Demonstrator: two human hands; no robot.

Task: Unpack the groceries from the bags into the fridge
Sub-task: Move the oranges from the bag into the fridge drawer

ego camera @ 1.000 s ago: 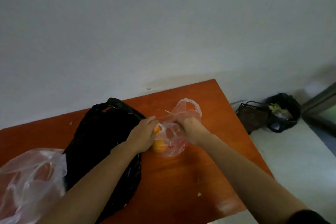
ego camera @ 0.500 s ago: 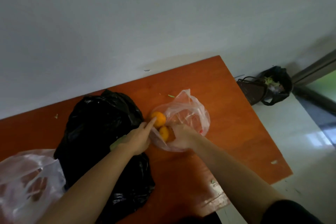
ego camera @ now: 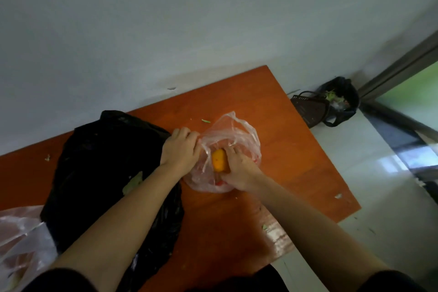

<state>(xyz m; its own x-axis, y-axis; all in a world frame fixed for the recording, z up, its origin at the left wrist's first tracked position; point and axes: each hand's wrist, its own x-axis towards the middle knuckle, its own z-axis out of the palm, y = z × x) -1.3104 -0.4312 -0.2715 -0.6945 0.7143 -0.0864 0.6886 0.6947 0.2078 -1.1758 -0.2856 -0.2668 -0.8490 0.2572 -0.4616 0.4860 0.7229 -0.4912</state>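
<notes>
A thin clear plastic bag lies on the orange-brown table. My left hand grips the bag's left edge with curled fingers. My right hand reaches into the bag, and its fingers curl round an orange fruit. Something small and red shows through the plastic at the bag's bottom. The fridge is out of view.
A large black plastic bag lies left of the clear one, under my left forearm. Another clear bag sits at the table's left front corner. On the floor by the wall stand a dark basket and a black rubbish bag.
Two oranges showed at the bag's mouth before; now only one shows, held by my right hand, which has moved into the bag. My left hand shifted from touching fruit to gripping the plastic.
</notes>
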